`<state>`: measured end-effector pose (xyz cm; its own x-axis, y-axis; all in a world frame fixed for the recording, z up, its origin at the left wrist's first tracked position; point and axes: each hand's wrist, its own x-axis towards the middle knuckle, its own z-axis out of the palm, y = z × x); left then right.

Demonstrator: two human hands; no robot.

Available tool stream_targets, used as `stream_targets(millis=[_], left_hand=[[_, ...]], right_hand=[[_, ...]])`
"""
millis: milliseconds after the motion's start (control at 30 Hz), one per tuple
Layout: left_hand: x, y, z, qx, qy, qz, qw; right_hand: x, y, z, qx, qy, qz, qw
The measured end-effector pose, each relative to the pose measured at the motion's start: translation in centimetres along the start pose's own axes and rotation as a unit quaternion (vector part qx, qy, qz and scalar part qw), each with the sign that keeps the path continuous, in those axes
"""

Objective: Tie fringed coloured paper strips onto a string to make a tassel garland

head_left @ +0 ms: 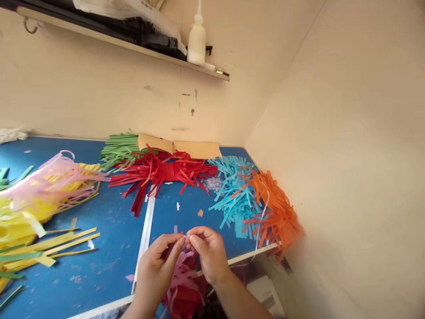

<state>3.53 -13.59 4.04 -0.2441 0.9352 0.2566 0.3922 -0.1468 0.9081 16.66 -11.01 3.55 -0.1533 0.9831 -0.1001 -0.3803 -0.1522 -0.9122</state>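
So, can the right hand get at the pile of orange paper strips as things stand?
Probably yes: the right hand lies near the pile of orange paper strips, with bare blue table between, but it now pinches pink paper strips.

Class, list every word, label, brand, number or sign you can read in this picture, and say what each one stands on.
No text here can be read.
White plastic bag on the shelf: a few dark printed marks, too small and blurred to read.
White bottle: no label visible.
Paper fringes, such as the red fringe, the blue table and the pink fringe held by the left hand and right hand: no print.
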Motion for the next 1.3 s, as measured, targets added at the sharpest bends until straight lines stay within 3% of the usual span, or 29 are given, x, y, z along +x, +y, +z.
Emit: stream_targets(millis=[200, 367, 467, 600, 733, 1067, 1233, 1300], left_hand=[[0.0, 0.1, -0.1, 0.041, 0.017, 0.071, 0.997], [-0.2, 0.4, 0.1, 0.063, 0.028, 0.105, 0.992], [-0.4, 0.6, 0.1, 0.059, 0.020, 0.098, 0.993], [-0.3, 0.8, -0.1, 0.050, 0.000, 0.097, 0.994], [-0.2, 0.6, -0.4, 0.054, -0.007, 0.128, 0.990], [-0.6, 0.7, -0.6, 0.129, -0.038, 0.165, 0.977], [-0.8, 1.3, -0.9, 0.136, -0.046, 0.213, 0.966], [-0.8, 1.4, -1.0, 0.120, -0.051, 0.205, 0.970]], right_hand=[[-0.6, -1.7, -0.6, -0.239, -0.014, -0.090, 0.967], [-1.1, -1.9, -0.5, -0.336, -0.003, -0.189, 0.923], [-1.2, -2.0, -0.7, -0.335, -0.010, -0.196, 0.922], [-1.1, -2.2, -1.5, -0.290, -0.063, -0.133, 0.946], [-1.0, -2.0, -2.0, -0.243, -0.045, -0.086, 0.965], [-1.4, -0.4, -2.7, -0.274, -0.012, -0.151, 0.950], [-1.6, -0.9, -3.0, -0.337, -0.043, -0.178, 0.924], [-1.6, -1.4, -3.0, -0.352, -0.053, -0.182, 0.917]])
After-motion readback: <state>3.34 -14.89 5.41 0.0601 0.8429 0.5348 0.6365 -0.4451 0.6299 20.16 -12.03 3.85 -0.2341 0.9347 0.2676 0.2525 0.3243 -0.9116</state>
